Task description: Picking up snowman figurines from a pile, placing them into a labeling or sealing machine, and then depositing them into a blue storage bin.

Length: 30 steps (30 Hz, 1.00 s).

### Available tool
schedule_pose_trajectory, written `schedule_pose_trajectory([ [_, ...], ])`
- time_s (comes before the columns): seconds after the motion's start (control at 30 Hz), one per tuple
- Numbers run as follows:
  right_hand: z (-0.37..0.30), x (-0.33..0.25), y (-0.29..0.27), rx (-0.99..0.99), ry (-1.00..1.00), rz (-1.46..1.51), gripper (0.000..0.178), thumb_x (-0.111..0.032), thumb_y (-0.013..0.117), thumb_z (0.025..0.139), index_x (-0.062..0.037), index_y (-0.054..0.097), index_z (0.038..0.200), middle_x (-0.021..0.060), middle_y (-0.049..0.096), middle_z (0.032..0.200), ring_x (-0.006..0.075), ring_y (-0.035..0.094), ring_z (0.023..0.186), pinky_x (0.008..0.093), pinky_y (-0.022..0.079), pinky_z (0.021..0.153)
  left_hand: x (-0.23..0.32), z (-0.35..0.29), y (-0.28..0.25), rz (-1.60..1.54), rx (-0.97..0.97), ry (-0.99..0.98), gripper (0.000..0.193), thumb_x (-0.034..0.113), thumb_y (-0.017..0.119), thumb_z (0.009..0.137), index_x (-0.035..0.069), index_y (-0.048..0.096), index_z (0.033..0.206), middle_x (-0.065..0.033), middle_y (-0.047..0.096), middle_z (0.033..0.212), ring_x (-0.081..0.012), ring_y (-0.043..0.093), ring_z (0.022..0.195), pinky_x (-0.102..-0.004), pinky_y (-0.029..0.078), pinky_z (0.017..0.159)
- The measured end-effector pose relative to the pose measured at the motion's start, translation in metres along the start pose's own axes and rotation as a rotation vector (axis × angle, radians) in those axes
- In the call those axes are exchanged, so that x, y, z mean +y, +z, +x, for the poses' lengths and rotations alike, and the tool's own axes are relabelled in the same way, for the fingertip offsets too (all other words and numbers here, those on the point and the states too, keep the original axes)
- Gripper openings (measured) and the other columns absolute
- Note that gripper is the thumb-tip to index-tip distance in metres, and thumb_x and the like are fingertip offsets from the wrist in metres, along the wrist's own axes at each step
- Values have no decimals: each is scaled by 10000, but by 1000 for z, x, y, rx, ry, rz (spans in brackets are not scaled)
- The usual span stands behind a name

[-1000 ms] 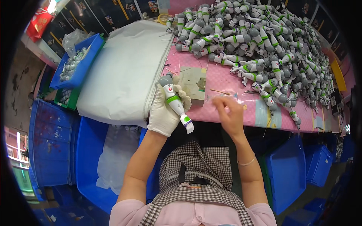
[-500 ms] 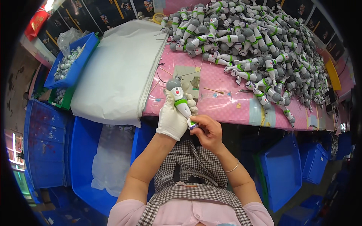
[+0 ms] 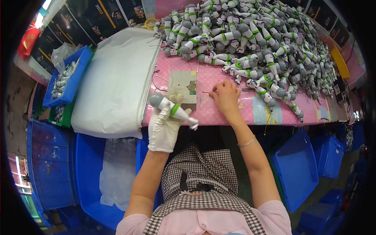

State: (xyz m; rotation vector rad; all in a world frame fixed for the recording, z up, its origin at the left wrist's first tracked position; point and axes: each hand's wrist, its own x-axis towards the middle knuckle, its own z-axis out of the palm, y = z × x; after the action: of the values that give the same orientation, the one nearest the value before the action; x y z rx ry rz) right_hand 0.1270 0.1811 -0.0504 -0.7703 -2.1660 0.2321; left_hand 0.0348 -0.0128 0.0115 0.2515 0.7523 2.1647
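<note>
My left hand (image 3: 163, 127), in a white glove, is closed round a toy piece (image 3: 178, 112) with a grey ball end, white body and green band. Its narrow white tip points right and down, over the table's front edge. My bare right hand (image 3: 226, 98) is down on the pink table top, fingers curled at a thin tan stick (image 3: 206, 92). Only the stick's left end shows; the rest is under my fingers. A dark slim tool (image 3: 247, 89) lies just right of that hand. Behind my left hand is a flat grey metal plate (image 3: 178, 82).
A large heap of similar toy pieces (image 3: 250, 35) covers the back and right of the pink table (image 3: 243, 115). White sheets (image 3: 113, 78) lie at left. Beyond them stands a blue bin (image 3: 80, 74) of small grey-white parts. Blue crates (image 3: 295, 168) sit below the table.
My right hand has left the toy's narrow end and reached forward to the stick on the table. My left hand has moved left with the toy, which is now tilted more sideways.
</note>
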Motion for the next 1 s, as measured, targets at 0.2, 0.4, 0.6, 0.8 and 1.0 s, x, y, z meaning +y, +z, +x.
schedule_pose_trajectory([
  [0.2, -16, -26, -22, 6, 145, 386, 124, -116, 687, 770, -35, 635, 849, 69, 613, 767, 197, 566, 698, 327, 426, 678, -49, -8, -16, -112, 80, 143, 281, 14, 601, 851, 113, 441, 1059, -94, 509, 1181, -283, 505, 1140, -523, 455, 969],
  [0.4, -72, -69, -26, 20, 165, 547, 112, -11, 660, 775, -5, 652, 887, 89, 614, 714, 158, 568, 565, 265, 445, 500, -96, -5, -42, -20, 207, 196, 280, 74, 621, 858, 115, 421, 1051, -80, 504, 1192, -261, 502, 1131, -465, 456, 977],
  [0.6, -75, -65, -14, -11, 181, 520, 71, 10, 643, 718, -12, 596, 766, 109, 548, 653, 262, 557, 558, 349, 448, 498, -98, -6, -41, 147, 126, 276, 287, 181, 642, 864, 97, 405, 1002, -66, 506, 1152, -216, 504, 1097, -347, 465, 923],
  [0.8, -75, -66, -17, -62, 114, 564, 92, 17, 663, 713, -3, 639, 799, 78, 558, 631, 169, 541, 499, 278, 426, 461, -98, -5, -53, 186, 120, 240, 296, 183, 645, 861, 108, 409, 1025, -52, 497, 1164, -214, 503, 1102, -354, 462, 931],
  [1.0, -73, -65, -15, -58, 173, 521, 75, 6, 645, 702, -21, 590, 747, 104, 539, 641, 271, 549, 554, 355, 439, 495, -99, -5, -52, 163, 150, 255, 291, 178, 641, 864, 113, 413, 1032, -53, 497, 1163, -215, 503, 1104, -357, 459, 935],
])
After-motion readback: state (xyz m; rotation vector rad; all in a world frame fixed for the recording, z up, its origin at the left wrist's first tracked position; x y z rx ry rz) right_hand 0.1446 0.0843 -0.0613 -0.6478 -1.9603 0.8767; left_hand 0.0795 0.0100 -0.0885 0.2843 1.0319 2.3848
